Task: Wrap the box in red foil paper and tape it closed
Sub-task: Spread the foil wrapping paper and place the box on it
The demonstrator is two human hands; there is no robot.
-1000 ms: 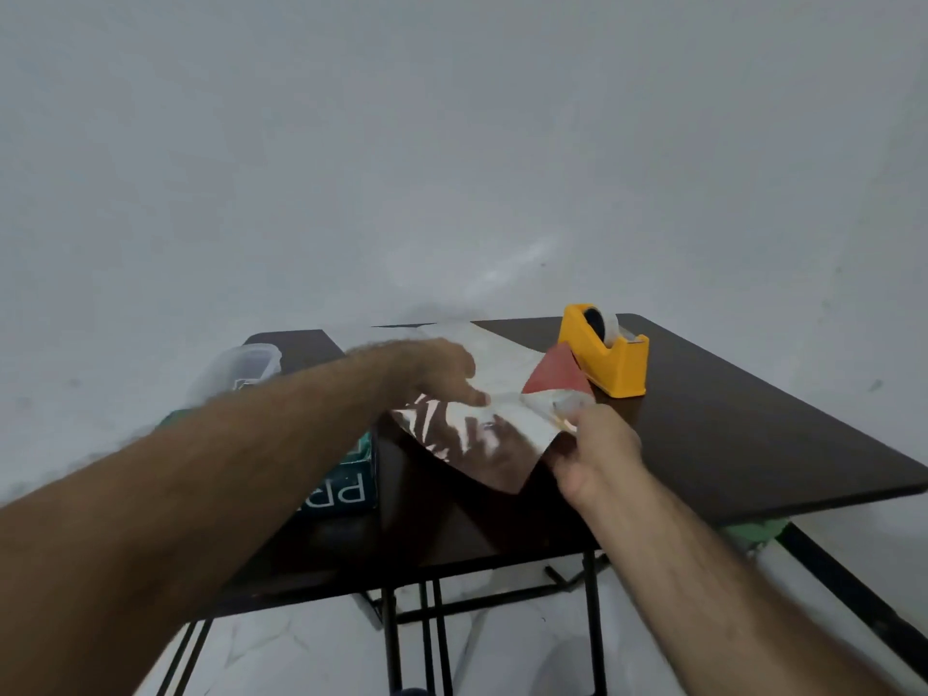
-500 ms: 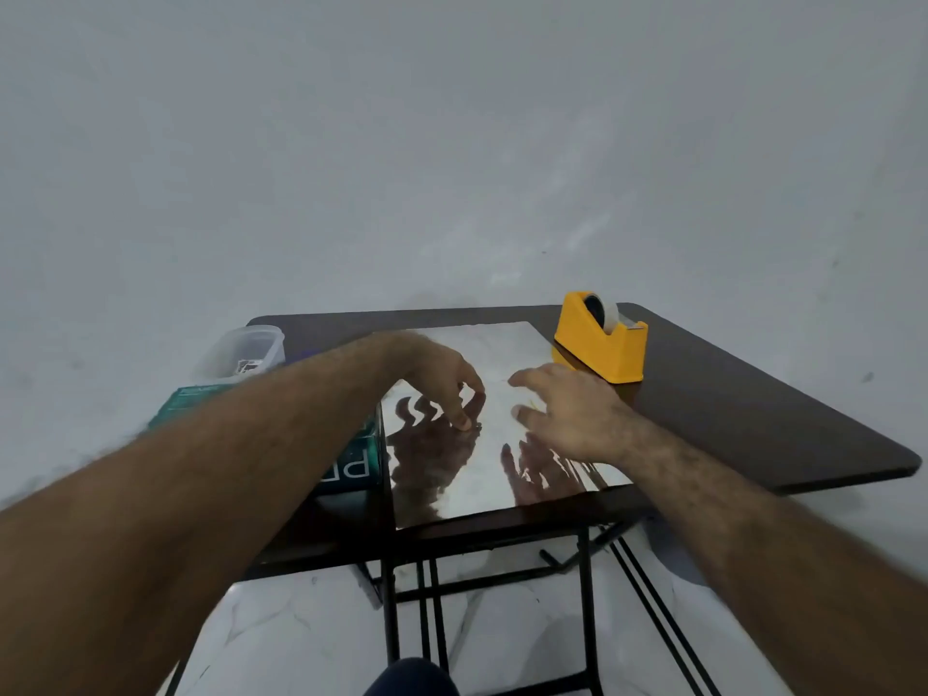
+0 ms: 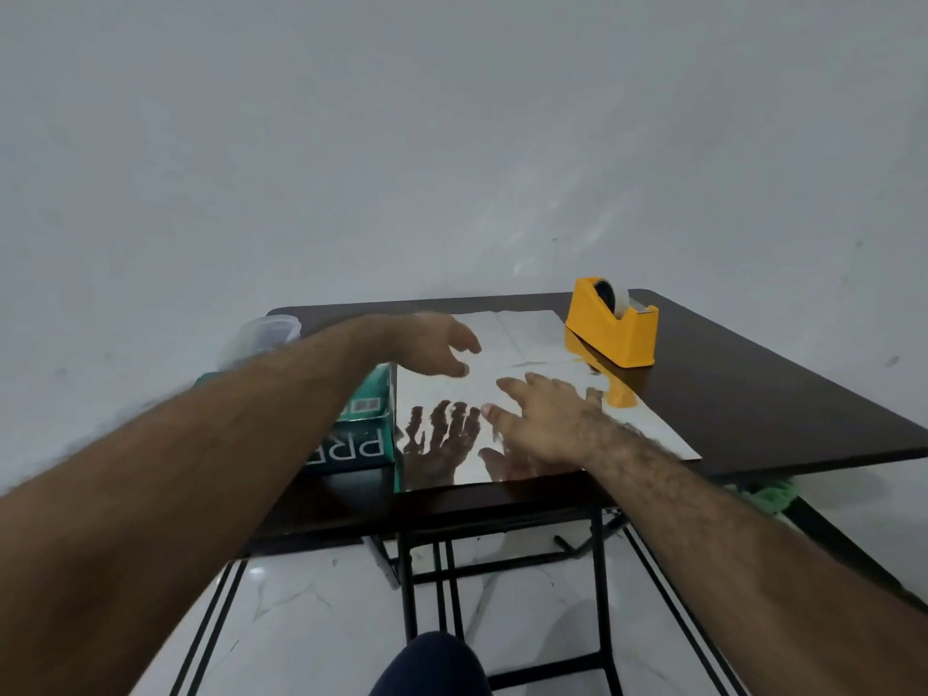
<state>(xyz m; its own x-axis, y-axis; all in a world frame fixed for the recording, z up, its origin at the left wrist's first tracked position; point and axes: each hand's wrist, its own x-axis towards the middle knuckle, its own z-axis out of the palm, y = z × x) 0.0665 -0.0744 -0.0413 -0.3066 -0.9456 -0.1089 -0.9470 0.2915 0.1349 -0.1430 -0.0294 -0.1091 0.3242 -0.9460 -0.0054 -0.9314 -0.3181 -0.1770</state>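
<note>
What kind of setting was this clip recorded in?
Probably a bare indoor room used as a makeshift craft spot, not a workshop: a small dark folding table against a plain white wall, a marbled tile floor, and a yellow tape dispenser beside the foil sheet.

Person, head-camera view: left hand (image 3: 432, 344) and right hand (image 3: 547, 419) bare, no rings or watch visible; both forearms unsleeved, hairy. One knee (image 3: 432, 665) in dark navy fabric at lower frame edge.

Your left hand (image 3: 432, 344) reaches forward, fingers loosely curled, gripping nothing. Your right hand (image 3: 547, 419) lies just beside it, palm down, fingers spread.
</note>
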